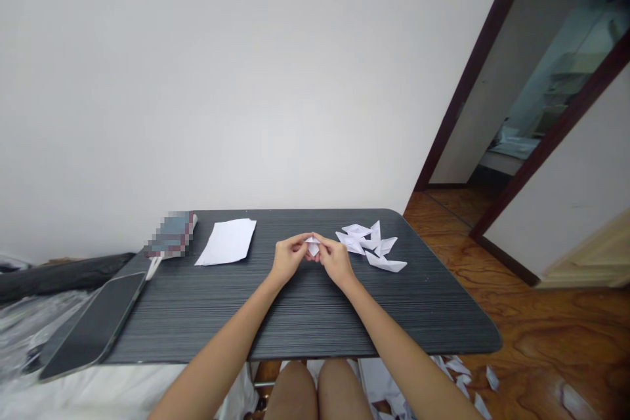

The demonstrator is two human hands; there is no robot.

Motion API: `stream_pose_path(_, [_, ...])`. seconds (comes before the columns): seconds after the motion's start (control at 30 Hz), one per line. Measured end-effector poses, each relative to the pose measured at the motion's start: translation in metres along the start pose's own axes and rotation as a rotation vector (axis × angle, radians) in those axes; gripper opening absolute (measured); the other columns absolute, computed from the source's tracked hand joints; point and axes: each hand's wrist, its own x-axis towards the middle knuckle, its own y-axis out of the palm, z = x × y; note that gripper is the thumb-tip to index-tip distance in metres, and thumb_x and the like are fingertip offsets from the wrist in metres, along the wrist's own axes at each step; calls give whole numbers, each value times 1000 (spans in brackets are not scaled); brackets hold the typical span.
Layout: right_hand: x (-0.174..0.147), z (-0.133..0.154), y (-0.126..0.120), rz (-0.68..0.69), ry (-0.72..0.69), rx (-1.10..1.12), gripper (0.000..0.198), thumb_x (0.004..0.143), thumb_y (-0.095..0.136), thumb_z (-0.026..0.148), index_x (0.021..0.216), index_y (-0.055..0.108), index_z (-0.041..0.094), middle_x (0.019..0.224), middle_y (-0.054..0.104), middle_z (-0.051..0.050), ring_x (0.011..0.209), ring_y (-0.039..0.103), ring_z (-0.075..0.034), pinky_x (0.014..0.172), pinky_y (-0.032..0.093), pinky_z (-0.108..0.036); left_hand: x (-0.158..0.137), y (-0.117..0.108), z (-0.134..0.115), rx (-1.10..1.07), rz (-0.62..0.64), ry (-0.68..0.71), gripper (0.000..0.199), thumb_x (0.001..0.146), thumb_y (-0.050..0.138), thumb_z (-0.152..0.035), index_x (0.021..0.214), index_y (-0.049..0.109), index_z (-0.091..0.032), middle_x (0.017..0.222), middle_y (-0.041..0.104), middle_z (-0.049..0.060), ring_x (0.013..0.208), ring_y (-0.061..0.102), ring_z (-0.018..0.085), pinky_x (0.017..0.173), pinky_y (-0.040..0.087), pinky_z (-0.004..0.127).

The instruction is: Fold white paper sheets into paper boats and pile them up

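While the left hand (289, 258) and the right hand (337, 260) meet over the dark table (310, 331), I see a small white folded paper (313, 247) right between them, by the fingertips. Both hands pinch it, the left from its left side and the right from its right side, with more fingers curled under it. I can't tell just how it is folded, because the fingers hide part of it. Just to the right of the folded paper, past the right hand, I see a bunch of white paper boats (386, 263), some of them touching. Well to its left, some flat white sheets (226, 243) lie in a stack, and farther left is a blurry gray-blue thing (170, 236) that I can't make out. The table under the folded paper is black with thin stripes. Behind it, I see a plain white wall (270, 85). Far to its right is a doorway with a dark red frame (465, 92), and a shiny brown wood floor (546, 341). Down to its right, bits of paper (492, 378) lie on that floor. On its near side are two bare knees (295, 387).
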Motion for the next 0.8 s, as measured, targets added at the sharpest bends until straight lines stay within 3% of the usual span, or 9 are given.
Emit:
stream_pose_path(0.13, [7, -1, -5, 41, -29, 295, 28, 74, 44, 20, 94, 63, 18, 59, 52, 1, 46, 44, -7, 47, 37, -21, 5, -8, -2, -234, -30, -76, 29, 71, 53, -27, 91, 62, -8, 66, 65, 6, 56, 60, 15, 60, 50, 29])
stream_pose_path(0.27, [8, 2, -7, 31, 44, 472, 19, 73, 47, 22, 78, 64, 14, 58, 55, 0, 50, 49, -9, 49, 37, -22, 4, -10, -2, -301, 2, -92, 25, 68, 57, -25, 85, 64, -9, 71, 66, 6, 59, 60, 15, 64, 50, 30])
stream_pose_path(0.43, [8, 4, -5, 11, 145, 490, 14, 66, 58, 24, 75, 56, 14, 58, 55, 0, 49, 50, -8, 44, 35, -20, 3, -7, -2, -274, 5, -96, 21, 67, 58, -25, 78, 63, -8, 67, 64, 5, 59, 59, 14, 63, 49, 28])
stream_pose_path(0.6, [9, 4, -4, -18, 188, 536, 37, 59, 63, 22, 93, 49, 18, 70, 57, 1, 49, 52, -8, 41, 34, -18, 4, -2, 1, -285, 18, -72, 34, 63, 63, -24, 93, 51, -12, 72, 61, 1, 58, 59, 11, 56, 45, 21])
stream_pose_path(0.7, [8, 1, -5, 39, 261, 513, 27, 61, 61, 26, 84, 55, 13, 61, 56, 1, 46, 48, -7, 40, 31, -18, 3, -1, 0, -278, 37, -103, 39, 63, 64, -26, 96, 49, -12, 75, 61, 2, 60, 59, 11, 56, 44, 21])
stream_pose_path(0.8, [8, 0, -6, 45, 250, 486, 20, 62, 60, 29, 72, 58, 11, 54, 54, 1, 46, 46, -7, 42, 32, -19, 2, -1, -6, -215, 135, -156, 28, 66, 60, -33, 81, 56, -8, 65, 62, 4, 57, 58, 12, 54, 43, 21])
